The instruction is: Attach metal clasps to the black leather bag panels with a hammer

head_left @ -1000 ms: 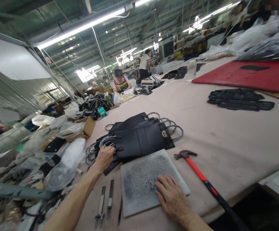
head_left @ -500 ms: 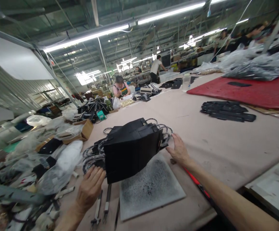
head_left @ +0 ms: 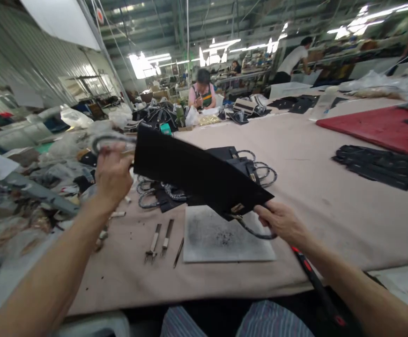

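Between my two hands a black handbag [head_left: 193, 175] hangs tilted above the table, its left end higher. My left hand [head_left: 114, 173] is closed at that end, by a grey rope-like handle; motion blurs it a little. At the lower right corner my right hand [head_left: 277, 220] pinches the bag, close to a second handle and a small metal plate. Behind it lie more black bags [head_left: 242, 164] with patterned rope handles, partly hidden. Below is a grey speckled slab [head_left: 221, 243]. Pronged tools [head_left: 152, 245] and a thin dark rod [head_left: 178, 252] lie left of the slab.
A red board [head_left: 375, 124] and a stack of black strips [head_left: 379, 166] lie on the right of the table. Plastic bags and scraps [head_left: 63, 154] crowd the left. A red-and-black tool [head_left: 309, 271] is under my right forearm. A person [head_left: 203, 93] sits across the table.
One bag has been lifted from the pile and is now held up between both hands. My left hand has risen. The view has turned right and down, showing my lap.
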Tool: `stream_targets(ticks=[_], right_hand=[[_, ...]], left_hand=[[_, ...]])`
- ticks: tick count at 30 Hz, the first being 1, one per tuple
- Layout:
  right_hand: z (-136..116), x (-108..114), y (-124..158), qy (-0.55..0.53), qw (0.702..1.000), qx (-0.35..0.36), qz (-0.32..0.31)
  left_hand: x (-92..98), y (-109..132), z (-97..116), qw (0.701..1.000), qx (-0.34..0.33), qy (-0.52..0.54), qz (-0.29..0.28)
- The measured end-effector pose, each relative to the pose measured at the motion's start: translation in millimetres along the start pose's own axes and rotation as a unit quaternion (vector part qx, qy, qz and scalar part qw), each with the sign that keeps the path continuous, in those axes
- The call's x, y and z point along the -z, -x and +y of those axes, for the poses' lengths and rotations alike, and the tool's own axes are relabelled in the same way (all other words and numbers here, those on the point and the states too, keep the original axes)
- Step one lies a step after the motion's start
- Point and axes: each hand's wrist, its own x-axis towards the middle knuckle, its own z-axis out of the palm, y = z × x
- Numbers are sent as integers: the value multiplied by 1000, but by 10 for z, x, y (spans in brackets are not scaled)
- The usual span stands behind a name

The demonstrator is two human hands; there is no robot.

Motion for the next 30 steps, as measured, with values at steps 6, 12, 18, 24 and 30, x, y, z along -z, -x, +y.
stream_targets(ticks=[6, 12, 18, 24, 30], right_hand=[[-40, -920, 578, -317, 915, -248, -38], [302, -1301, 845, -318, 896, -307, -35], [565, -1163, 884, -197, 939, -271, -78], [698, -1151, 934, -39, 967, -237, -90], [577, -1264, 1000, 6, 971, -239, -11]], left_hand=[[-327, -817, 477, 979, -37, 139, -144], [-618, 503, 1351, 913, 118, 174, -350], [-312, 1667, 1682, 849, 234, 157, -447], [-108, 1878, 1901, 817, 260, 171, -485], [-236, 1831, 1910, 793, 252, 160, -531]])
